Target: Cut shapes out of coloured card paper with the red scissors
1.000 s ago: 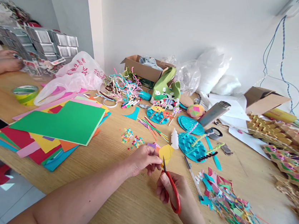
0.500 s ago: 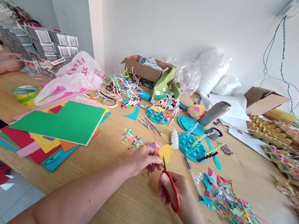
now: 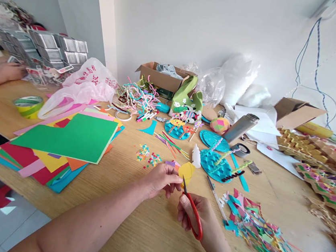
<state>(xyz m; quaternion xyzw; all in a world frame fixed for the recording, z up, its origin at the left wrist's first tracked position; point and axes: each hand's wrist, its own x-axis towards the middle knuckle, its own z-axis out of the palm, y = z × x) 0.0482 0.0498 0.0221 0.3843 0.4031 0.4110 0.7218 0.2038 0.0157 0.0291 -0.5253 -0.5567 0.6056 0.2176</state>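
Observation:
A small piece of yellow paper (image 3: 187, 171) with a curved outline drawn on it is pinched in my left hand (image 3: 164, 180). My right hand (image 3: 193, 211) is closed around the red handles of a pair of scissors (image 3: 196, 218). The dark blades reach up to the lower edge of the paper, close to my left fingertips. Just beyond lie a white glue bottle (image 3: 196, 156) and small heaps of coloured paper dots (image 3: 154, 159). A pen (image 3: 217, 198) rests to the right of my right hand.
Coloured paper sheets (image 3: 69, 137) are stacked at the left. Paper scraps (image 3: 259, 229) spread at the right, near blue egg-carton pieces (image 3: 215, 166) and a steel flask (image 3: 242, 127). Pipe cleaners (image 3: 137, 98) lie at the back. Another person's hand (image 3: 10, 71) is at far left.
My hands, the scissors and the yellow paper stay almost in place. At the far left, the other person's hand has shifted slightly.

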